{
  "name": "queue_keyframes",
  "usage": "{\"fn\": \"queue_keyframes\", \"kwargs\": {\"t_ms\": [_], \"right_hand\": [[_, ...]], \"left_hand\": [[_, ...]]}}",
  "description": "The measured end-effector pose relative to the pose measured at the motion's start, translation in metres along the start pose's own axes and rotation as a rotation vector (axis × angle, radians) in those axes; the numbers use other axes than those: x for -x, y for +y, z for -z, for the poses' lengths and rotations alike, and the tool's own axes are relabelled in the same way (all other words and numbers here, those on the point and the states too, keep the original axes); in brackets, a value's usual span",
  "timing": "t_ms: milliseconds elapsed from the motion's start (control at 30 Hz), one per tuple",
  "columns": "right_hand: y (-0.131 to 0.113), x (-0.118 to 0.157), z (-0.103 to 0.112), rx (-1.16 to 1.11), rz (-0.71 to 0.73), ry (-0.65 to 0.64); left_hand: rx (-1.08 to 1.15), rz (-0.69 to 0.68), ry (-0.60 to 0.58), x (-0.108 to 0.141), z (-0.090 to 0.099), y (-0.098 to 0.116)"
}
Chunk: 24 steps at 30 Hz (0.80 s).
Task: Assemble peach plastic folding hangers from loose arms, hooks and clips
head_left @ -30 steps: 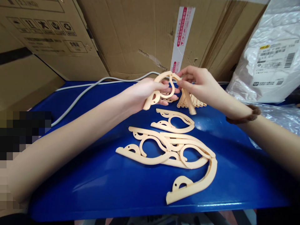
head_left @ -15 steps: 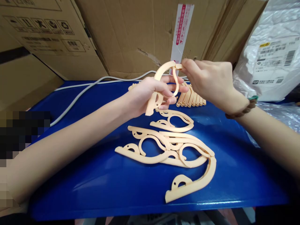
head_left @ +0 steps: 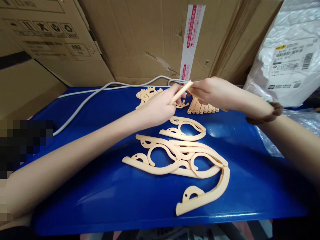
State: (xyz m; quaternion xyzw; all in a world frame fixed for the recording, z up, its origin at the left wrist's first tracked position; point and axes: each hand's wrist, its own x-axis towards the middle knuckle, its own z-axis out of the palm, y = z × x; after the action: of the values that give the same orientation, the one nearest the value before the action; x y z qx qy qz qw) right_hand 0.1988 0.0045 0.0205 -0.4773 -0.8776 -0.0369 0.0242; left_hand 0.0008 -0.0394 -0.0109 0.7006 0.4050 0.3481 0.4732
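Observation:
A cream plastic folding hanger [head_left: 182, 92] is raised above the far part of the blue table, turned nearly edge-on. My left hand [head_left: 163, 106] is closed around its near part. The fingers of my right hand [head_left: 212, 90] pinch its far side, and they partly hide it. Below my hands, another folding hanger [head_left: 183, 136] lies folded on the table. Closer to me, several more hangers [head_left: 160, 171] lie overlapping, and one curved arm [head_left: 203, 201] of them swings out toward the front edge.
Behind my hands are a pile of small hooks [head_left: 147, 94] and a row of hanger arms [head_left: 203, 107]. A white cable [head_left: 92, 96] crosses the back left of the blue table [head_left: 100, 196]. Cardboard boxes [head_left: 137, 36] and a white plastic parcel [head_left: 282, 66] stand behind.
The held hanger has turned from showing its broad side to nearly edge-on. My right hand has come lower, and my left hand has turned with its back toward me.

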Motion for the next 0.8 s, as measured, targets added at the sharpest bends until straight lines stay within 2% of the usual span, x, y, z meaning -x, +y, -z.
{"fn": "queue_keyframes", "kwargs": {"t_ms": [33, 100, 167, 233, 433, 800], "right_hand": [[0.006, -0.002, -0.001, 0.009, -0.023, -0.029], [0.017, -0.006, -0.005, 0.025, -0.168, -0.004], [0.029, -0.01, -0.01, 0.022, -0.327, 0.033], [0.038, -0.013, -0.015, 0.012, -0.389, 0.036], [0.05, -0.016, -0.025, 0.023, -0.438, 0.009], [0.035, -0.014, -0.028, -0.023, -0.441, -0.027]], "left_hand": [[-0.074, -0.039, -0.006, 0.001, -0.002, -0.002], [-0.135, -0.068, -0.053, 0.003, -0.006, -0.006], [-0.148, -0.089, -0.082, 0.005, -0.009, -0.007], [-0.138, -0.105, -0.075, 0.005, -0.01, -0.008], [-0.111, -0.076, -0.05, 0.003, -0.007, -0.007], [-0.084, -0.072, -0.057, 0.004, -0.01, -0.009]]}}
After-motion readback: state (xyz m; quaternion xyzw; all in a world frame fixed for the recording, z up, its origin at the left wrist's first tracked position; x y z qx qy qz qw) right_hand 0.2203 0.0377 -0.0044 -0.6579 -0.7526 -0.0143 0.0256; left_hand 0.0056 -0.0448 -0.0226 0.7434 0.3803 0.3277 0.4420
